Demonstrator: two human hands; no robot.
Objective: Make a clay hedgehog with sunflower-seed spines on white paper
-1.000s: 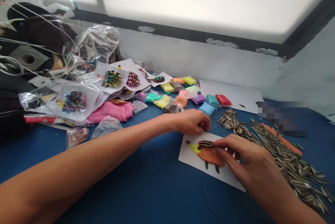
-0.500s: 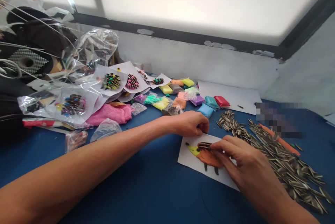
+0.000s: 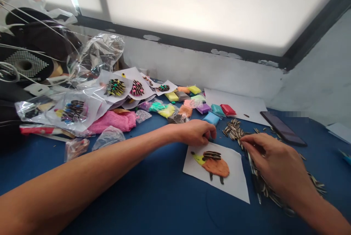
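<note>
L arm [image 3: 115, 167] extd | L hand [image 3: 196, 132] curled | R hand [image 3: 274, 158] palm dn

seeds [image 3: 233, 130] partly hidden, forearms [image 3: 90, 171] cut off

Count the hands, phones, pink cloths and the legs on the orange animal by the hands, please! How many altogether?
Hands: 2, the left hand and the right hand
Phones: 1 dark phone
Pink cloths: 1 pink cloth
Animal legs: 2, a front leg and a back leg
Total: 6

No legible text, labels or numbers.
</note>
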